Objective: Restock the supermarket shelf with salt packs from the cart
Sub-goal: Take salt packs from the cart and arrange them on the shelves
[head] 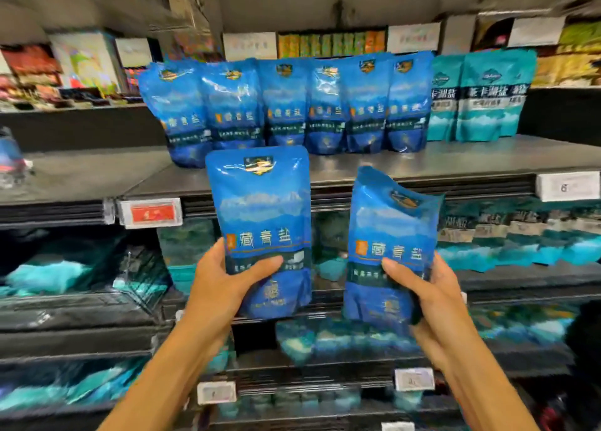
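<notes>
I hold two blue salt packs upright in front of the shelf. My left hand (224, 284) grips the lower part of the left salt pack (260, 209), thumb across its front. My right hand (426, 287) grips the right salt pack (387, 232), whose top is bent over to the right. Both packs hang below and in front of the grey shelf board (422, 160). On that board stands a row of several matching blue salt packs (286, 105), upright and side by side. The cart is out of view.
Teal salt packs (481, 99) stand right of the blue row. The shelf board left of the row (81, 173) is bare. Price tags (151, 212) (567, 186) sit on the shelf edge. Lower shelves hold teal packs (520, 235); upper shelf holds boxed goods (328, 43).
</notes>
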{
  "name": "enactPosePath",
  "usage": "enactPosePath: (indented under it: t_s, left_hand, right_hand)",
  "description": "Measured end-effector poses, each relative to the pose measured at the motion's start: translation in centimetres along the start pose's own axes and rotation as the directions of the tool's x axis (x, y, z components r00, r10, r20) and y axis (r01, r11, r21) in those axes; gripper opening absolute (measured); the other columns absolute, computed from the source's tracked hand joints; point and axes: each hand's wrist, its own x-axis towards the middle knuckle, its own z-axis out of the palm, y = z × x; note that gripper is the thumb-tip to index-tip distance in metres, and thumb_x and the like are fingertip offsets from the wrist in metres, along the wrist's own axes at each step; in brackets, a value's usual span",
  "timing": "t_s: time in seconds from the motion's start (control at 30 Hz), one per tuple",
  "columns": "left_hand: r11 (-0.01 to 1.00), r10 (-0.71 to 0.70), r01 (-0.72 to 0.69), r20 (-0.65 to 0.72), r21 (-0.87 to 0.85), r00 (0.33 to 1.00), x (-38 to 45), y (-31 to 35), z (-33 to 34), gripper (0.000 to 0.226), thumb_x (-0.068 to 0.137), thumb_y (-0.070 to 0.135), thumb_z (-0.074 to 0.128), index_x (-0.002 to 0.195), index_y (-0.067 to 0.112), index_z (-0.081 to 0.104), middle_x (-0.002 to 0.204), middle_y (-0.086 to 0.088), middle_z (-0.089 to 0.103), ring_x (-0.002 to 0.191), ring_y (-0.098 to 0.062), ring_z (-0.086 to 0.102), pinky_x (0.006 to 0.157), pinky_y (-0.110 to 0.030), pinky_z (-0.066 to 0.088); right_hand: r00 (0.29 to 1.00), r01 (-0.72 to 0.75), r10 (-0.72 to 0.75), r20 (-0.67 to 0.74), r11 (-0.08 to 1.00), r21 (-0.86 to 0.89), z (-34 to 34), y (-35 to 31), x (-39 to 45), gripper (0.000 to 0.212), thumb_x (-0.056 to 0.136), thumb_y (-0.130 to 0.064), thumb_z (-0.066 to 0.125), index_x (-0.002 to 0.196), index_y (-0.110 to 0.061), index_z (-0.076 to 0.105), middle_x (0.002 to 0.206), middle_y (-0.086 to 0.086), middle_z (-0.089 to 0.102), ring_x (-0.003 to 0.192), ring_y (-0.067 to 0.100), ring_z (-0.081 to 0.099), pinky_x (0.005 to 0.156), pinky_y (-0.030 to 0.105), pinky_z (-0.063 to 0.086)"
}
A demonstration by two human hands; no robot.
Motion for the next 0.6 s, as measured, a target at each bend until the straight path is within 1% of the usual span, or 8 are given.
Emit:
enactPosePath:
  t_s: [0.13, 0.2, 0.33, 0.4, 0.47, 0.53, 0.57, 0.6]
  left_hand:
    - [0.992, 0.123, -0.123, 0.026, -0.021, 0.992, 4.0, 4.4, 0.8, 0.053, 0.057, 0.023, 0.085, 0.107, 0.014, 0.069, 0.106, -0.003, 0.076, 0.094, -0.019, 0.073, 0.077, -0.031, 0.059]
    - [0.988, 0.156, -0.156, 0.038, -0.020, 0.987, 6.8, 6.4, 1.7, 0.048, 0.062, 0.017, 0.084, 0.107, 0.011, 0.070, 0.105, -0.004, 0.076, 0.094, -0.018, 0.073, 0.076, -0.027, 0.058]
    - [0.980, 0.197, -0.198, 0.033, 0.035, 0.980, 13.7, 8.7, 3.8, 0.024, 0.072, 0.003, 0.081, 0.093, 0.014, 0.075, 0.097, -0.001, 0.077, 0.090, -0.015, 0.073, 0.078, -0.027, 0.059]
    - [0.982, 0.179, -0.181, 0.048, 0.053, 0.983, 16.9, 8.9, 5.0, 0.022, 0.073, -0.001, 0.080, 0.087, 0.015, 0.075, 0.089, 0.002, 0.078, 0.083, -0.012, 0.074, 0.073, -0.024, 0.058]
    - [0.987, 0.135, -0.138, 0.048, 0.084, 0.990, 19.6, 8.2, 6.0, 0.024, 0.072, -0.006, 0.078, 0.080, 0.016, 0.074, 0.079, 0.006, 0.077, 0.074, -0.009, 0.072, 0.070, -0.023, 0.057]
    - [0.987, 0.087, -0.092, 0.039, 0.131, 0.995, 21.9, 6.7, 6.3, 0.029, 0.071, -0.008, 0.077, 0.064, 0.021, 0.074, 0.071, 0.007, 0.075, 0.068, -0.007, 0.071, 0.070, -0.023, 0.057]
    - [0.986, 0.067, -0.071, 0.031, 0.151, 0.997, 22.8, 6.0, 6.5, 0.035, 0.072, -0.008, 0.077, 0.057, 0.023, 0.072, 0.066, 0.009, 0.073, 0.065, -0.005, 0.070, 0.069, -0.022, 0.057]
    - [0.987, 0.039, -0.042, 0.021, 0.157, 0.999, 23.6, 5.3, 6.6, 0.036, 0.072, -0.009, 0.076, 0.057, 0.023, 0.072, 0.064, 0.009, 0.072, 0.065, -0.005, 0.070, 0.070, -0.023, 0.056]
  right_hand:
    - [0.992, 0.107, -0.107, 0.072, 0.994, 0.004, 3.6, -4.6, 3.8, 0.051, 0.069, -0.011, 0.076, 0.118, -0.008, 0.064, 0.113, 0.010, 0.073, 0.096, 0.023, 0.072, 0.080, 0.039, 0.060]
    - [0.982, 0.174, -0.169, 0.085, 0.984, -0.047, 5.0, -7.4, 6.5, 0.050, 0.068, -0.009, 0.076, 0.116, -0.006, 0.064, 0.107, 0.007, 0.075, 0.091, 0.019, 0.072, 0.078, 0.036, 0.061]
    - [0.969, 0.238, -0.223, 0.110, 0.960, -0.145, 7.2, -11.5, 13.2, 0.037, 0.073, 0.002, 0.078, 0.107, -0.007, 0.067, 0.101, 0.006, 0.076, 0.092, 0.019, 0.072, 0.082, 0.033, 0.059]
    - [0.971, 0.229, -0.213, 0.109, 0.958, -0.170, 8.1, -11.8, 16.6, 0.029, 0.075, 0.004, 0.077, 0.099, -0.010, 0.068, 0.090, 0.001, 0.077, 0.081, 0.014, 0.072, 0.075, 0.031, 0.059]
    - [0.982, 0.181, -0.168, 0.085, 0.969, -0.170, 8.6, -11.0, 19.6, 0.031, 0.073, 0.006, 0.078, 0.098, -0.009, 0.066, 0.091, 0.007, 0.076, 0.079, 0.018, 0.072, 0.076, 0.040, 0.061]
    - [0.993, 0.113, -0.106, 0.046, 0.978, -0.176, 8.5, -9.7, 22.5, 0.040, 0.069, 0.006, 0.080, 0.102, -0.006, 0.061, 0.100, 0.016, 0.073, 0.089, 0.029, 0.071, 0.082, 0.055, 0.059]
    - [0.996, 0.087, -0.083, 0.029, 0.977, -0.195, 8.5, -9.3, 23.7, 0.043, 0.068, 0.007, 0.081, 0.104, -0.006, 0.059, 0.103, 0.017, 0.072, 0.095, 0.032, 0.070, 0.085, 0.058, 0.057]
    - [0.998, 0.067, -0.064, 0.018, 0.972, -0.225, 8.5, -9.0, 24.6, 0.049, 0.067, 0.006, 0.082, 0.109, -0.004, 0.058, 0.109, 0.017, 0.071, 0.102, 0.034, 0.069, 0.089, 0.058, 0.055]
